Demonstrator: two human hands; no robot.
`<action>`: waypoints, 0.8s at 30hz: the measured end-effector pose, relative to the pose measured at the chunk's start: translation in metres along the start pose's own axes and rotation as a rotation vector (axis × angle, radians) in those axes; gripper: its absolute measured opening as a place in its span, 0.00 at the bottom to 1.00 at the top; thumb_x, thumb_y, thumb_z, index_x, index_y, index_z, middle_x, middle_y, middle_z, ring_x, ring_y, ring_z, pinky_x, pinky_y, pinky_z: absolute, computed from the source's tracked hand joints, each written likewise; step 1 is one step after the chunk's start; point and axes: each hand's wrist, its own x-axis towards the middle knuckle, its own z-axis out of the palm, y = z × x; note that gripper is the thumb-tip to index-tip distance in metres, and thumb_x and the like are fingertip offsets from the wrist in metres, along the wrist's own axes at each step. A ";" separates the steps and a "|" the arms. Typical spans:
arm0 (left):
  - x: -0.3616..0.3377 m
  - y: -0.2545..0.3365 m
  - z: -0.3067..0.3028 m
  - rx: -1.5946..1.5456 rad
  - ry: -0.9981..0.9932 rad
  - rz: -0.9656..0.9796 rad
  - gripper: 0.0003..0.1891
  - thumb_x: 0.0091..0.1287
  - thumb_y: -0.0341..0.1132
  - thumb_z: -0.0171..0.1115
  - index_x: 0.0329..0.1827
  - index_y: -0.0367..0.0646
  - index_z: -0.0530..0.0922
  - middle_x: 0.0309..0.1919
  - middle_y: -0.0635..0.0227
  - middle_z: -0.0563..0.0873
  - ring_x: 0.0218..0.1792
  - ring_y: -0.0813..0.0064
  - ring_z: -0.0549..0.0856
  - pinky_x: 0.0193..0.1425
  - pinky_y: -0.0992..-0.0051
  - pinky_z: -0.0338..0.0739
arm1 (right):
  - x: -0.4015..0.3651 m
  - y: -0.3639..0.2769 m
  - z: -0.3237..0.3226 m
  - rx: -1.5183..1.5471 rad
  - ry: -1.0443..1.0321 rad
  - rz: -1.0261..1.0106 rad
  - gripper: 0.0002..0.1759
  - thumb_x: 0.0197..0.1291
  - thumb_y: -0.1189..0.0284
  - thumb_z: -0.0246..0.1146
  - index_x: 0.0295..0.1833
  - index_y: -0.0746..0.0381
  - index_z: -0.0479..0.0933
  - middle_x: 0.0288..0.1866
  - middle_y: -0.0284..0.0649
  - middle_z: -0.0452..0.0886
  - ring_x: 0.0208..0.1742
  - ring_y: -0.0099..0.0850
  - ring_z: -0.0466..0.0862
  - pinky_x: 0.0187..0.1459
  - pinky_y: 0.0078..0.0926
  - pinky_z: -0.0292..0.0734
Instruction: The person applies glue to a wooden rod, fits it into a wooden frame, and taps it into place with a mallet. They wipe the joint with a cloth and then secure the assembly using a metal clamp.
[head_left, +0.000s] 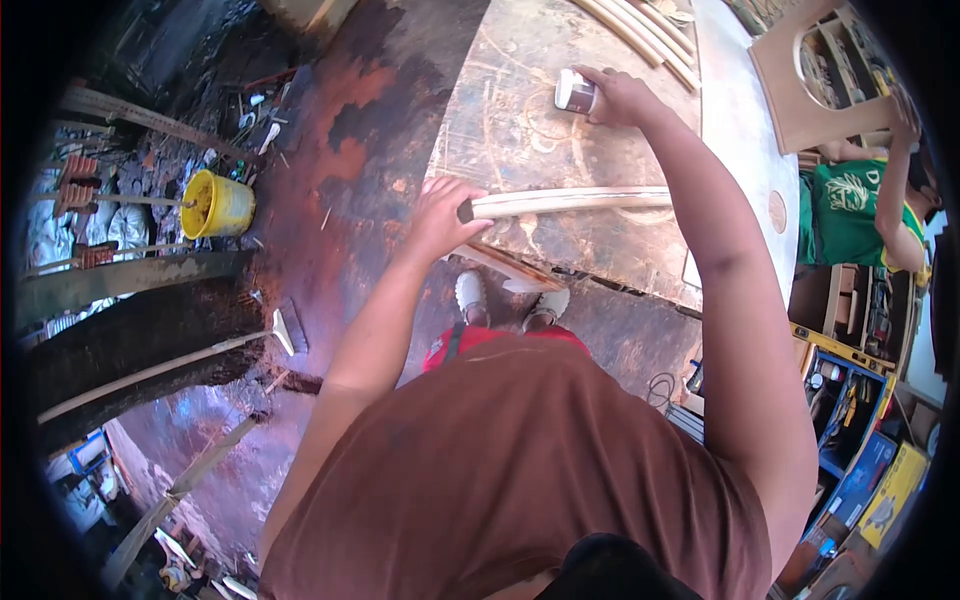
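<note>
Two pale wooden strips (pixel 570 203) lie side by side near the front edge of the worktable (pixel 500 110). At their left end, my left hand (pixel 446 215) has its fingers wrapped round the tips. Farther back on the table, my right hand (pixel 615 97) grips a small container (pixel 574 92) with a white top and a dark label. The right forearm passes over the right end of the strips and hides it.
More wooden strips (pixel 640 35) lie at the table's back right. At the far right a person in a green shirt (pixel 850 205) holds a board with a cutout (pixel 780 80). A yellow bucket (pixel 218 204) and a broom (pixel 290 332) are on the left.
</note>
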 end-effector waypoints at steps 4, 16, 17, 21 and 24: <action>0.001 -0.002 -0.001 -0.058 -0.002 -0.006 0.22 0.47 0.43 0.80 0.44 0.48 0.84 0.41 0.67 0.85 0.52 0.60 0.81 0.65 0.60 0.68 | -0.012 -0.009 0.028 0.033 0.340 -0.033 0.52 0.48 0.56 0.78 0.78 0.43 0.59 0.57 0.43 0.81 0.62 0.45 0.78 0.60 0.40 0.75; 0.006 0.000 0.003 -0.027 -0.008 0.063 0.22 0.45 0.42 0.81 0.43 0.47 0.84 0.39 0.65 0.86 0.48 0.59 0.83 0.61 0.61 0.71 | -0.222 0.046 0.045 0.291 0.162 0.366 0.53 0.40 0.68 0.82 0.75 0.52 0.65 0.72 0.47 0.71 0.73 0.48 0.69 0.73 0.41 0.67; 0.006 0.002 0.003 -0.010 -0.008 0.046 0.23 0.44 0.42 0.82 0.43 0.47 0.84 0.39 0.65 0.86 0.48 0.59 0.83 0.60 0.61 0.71 | -0.231 0.051 0.047 0.301 0.120 0.396 0.53 0.42 0.72 0.81 0.76 0.54 0.62 0.73 0.48 0.70 0.73 0.46 0.70 0.73 0.36 0.66; 0.005 0.000 0.006 0.010 -0.013 0.049 0.23 0.44 0.39 0.82 0.43 0.46 0.84 0.40 0.65 0.86 0.48 0.59 0.82 0.59 0.63 0.71 | -0.233 0.066 0.075 0.462 0.113 0.410 0.51 0.44 0.75 0.79 0.75 0.55 0.63 0.70 0.49 0.73 0.70 0.45 0.73 0.71 0.34 0.69; 0.004 0.007 0.003 -0.006 -0.030 0.004 0.22 0.44 0.38 0.82 0.43 0.45 0.84 0.41 0.64 0.86 0.48 0.59 0.82 0.59 0.63 0.71 | -0.227 0.065 0.081 0.556 0.126 0.393 0.43 0.46 0.76 0.77 0.71 0.56 0.69 0.64 0.49 0.79 0.66 0.43 0.78 0.67 0.32 0.73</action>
